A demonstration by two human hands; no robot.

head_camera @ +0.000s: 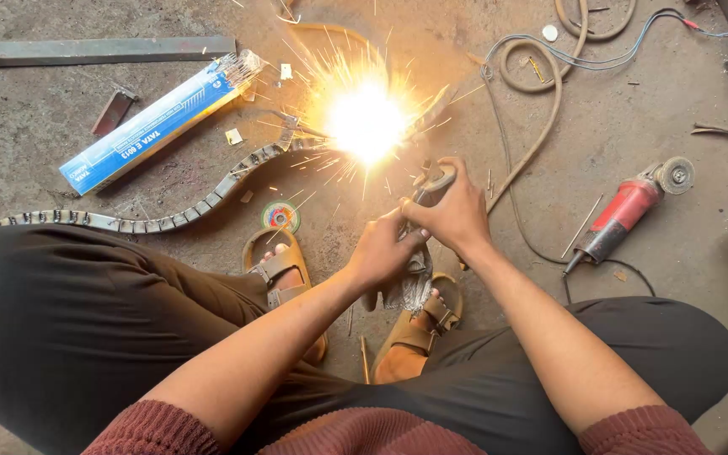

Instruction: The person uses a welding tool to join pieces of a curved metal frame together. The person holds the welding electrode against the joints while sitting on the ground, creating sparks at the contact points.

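I squat over a concrete floor. My right hand [455, 211] grips a welding electrode holder [433, 181] whose tip points at a bright arc flash with sparks [366, 120]. The flash sits on a curved, segmented metal strip [170, 215] that snakes leftward across the floor. My left hand [383, 253] closes around the right hand and the holder from below, steadying them. The weld point itself is hidden by glare.
A blue box of welding rods [149, 122] lies upper left beside a flat steel bar [94, 50]. A red angle grinder [625, 211] rests at right. Cables and hose [541, 76] coil at the top. A grinding disc [281, 216] lies near my sandalled foot [284, 270].
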